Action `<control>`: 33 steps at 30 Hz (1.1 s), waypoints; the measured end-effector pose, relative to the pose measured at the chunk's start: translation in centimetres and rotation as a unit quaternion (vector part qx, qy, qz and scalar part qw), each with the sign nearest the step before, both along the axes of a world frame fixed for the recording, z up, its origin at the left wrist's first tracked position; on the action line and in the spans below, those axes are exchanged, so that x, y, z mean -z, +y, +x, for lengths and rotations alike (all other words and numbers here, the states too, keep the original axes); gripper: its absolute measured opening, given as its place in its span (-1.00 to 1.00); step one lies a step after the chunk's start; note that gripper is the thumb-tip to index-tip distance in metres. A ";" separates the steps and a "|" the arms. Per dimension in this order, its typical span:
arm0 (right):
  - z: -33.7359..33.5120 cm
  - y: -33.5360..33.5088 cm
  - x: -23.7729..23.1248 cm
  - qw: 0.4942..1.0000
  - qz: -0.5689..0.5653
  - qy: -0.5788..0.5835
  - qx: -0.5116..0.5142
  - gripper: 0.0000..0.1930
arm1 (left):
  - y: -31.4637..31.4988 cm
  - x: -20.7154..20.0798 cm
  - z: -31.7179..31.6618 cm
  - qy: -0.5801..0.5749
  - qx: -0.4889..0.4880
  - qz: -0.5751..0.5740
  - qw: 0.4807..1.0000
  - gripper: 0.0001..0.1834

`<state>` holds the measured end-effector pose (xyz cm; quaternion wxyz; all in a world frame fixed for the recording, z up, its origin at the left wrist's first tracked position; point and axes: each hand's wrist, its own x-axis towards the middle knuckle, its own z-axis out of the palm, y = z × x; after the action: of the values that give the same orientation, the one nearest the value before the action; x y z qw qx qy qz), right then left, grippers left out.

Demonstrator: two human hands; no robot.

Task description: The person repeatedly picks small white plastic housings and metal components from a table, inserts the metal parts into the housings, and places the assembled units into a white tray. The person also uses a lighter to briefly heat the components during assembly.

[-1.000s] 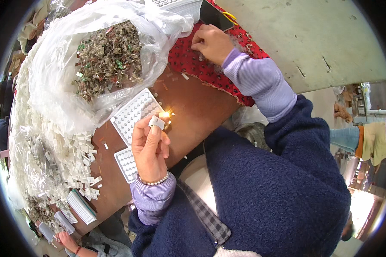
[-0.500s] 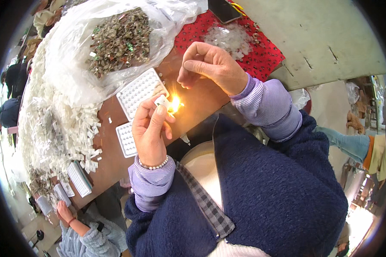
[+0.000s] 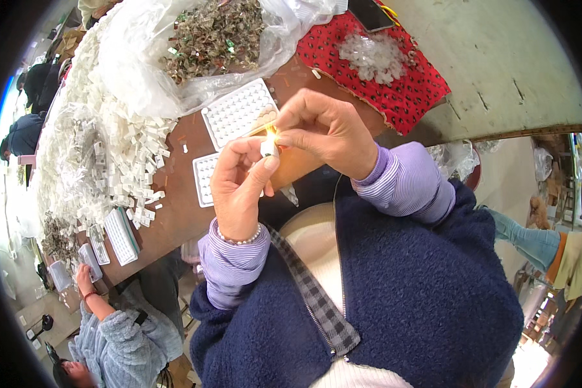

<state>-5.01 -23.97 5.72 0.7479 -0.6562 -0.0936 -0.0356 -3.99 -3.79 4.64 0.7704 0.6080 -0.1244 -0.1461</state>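
Note:
Between the thumb and fingers of my left hand is a small white light piece with a bright yellow glow at its top. My right hand meets it from the right, thumb and forefinger pinched at the glowing end. Whatever lies between those fingertips is too small and bright to make out. Just beyond my hands lies a white tray with rows of small round white parts. A second white tray sits left of my left hand, partly hidden by it.
Heaped small white pieces cover the table's left. A clear plastic bag holds many small clear-brown parts. Translucent pieces lie on a red spotted cloth, near a phone. At lower left, a co-worker's hand touches the table's edge.
My right hand has come down to the light piece, its fingers now pinching at the glowing end. The glow looks smaller, partly covered by fingers. The whole view has shifted slightly.

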 end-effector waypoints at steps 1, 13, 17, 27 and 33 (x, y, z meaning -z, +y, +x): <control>-0.2 0.2 0.1 1.000 0.027 0.013 0.000 -0.88 | 0.0 -0.1 -0.1 0.010 0.003 -0.009 1.000 -0.67; 0.4 0.7 0.3 0.930 -0.259 -0.246 0.084 -0.82 | 0.7 1.2 0.3 0.085 -0.001 -0.064 0.994 -0.70; 0.6 1.1 0.4 0.941 -0.263 -0.205 0.054 -0.87 | 1.2 1.7 1.1 0.083 0.015 -0.026 0.996 -0.77; 10.2 -0.8 1.9 0.918 -0.352 -0.169 0.078 -0.86 | 2.5 3.4 3.5 0.160 -0.024 -0.194 0.967 -0.74; 18.8 -1.9 4.6 0.847 -0.487 -0.153 0.146 -0.79 | 3.8 3.9 4.0 0.342 -0.002 -0.398 0.851 -0.66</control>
<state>13.83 -25.83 1.15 0.2947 -0.9284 -0.1158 -0.1943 0.06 0.00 0.75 0.9407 0.1616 0.1004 -0.2809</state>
